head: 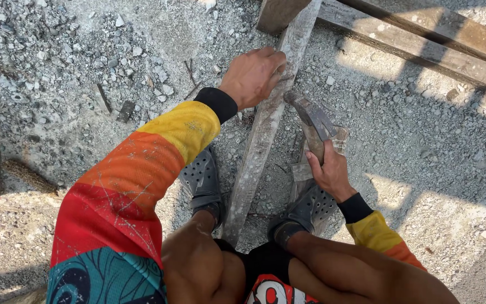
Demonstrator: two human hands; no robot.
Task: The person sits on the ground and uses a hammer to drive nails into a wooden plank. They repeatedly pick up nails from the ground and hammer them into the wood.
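Your left hand pinches something small I can't make out against the wooden plank, your right hand grips the hammer clear of it, no blow struck yet

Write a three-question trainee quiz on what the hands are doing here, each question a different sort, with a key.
1. True or false: the left hand rests on the long wooden plank.
2. What does the right hand grip?
A. a saw
B. a hammer
C. a brick
3. Fill in: the person's feet, in grey perforated clogs, stand on ______ ground.

Key:
1. True; its fingers press the plank near its upper end.
2. B; it grips the handle, with the head pointing towards the plank.
3. Gravel.
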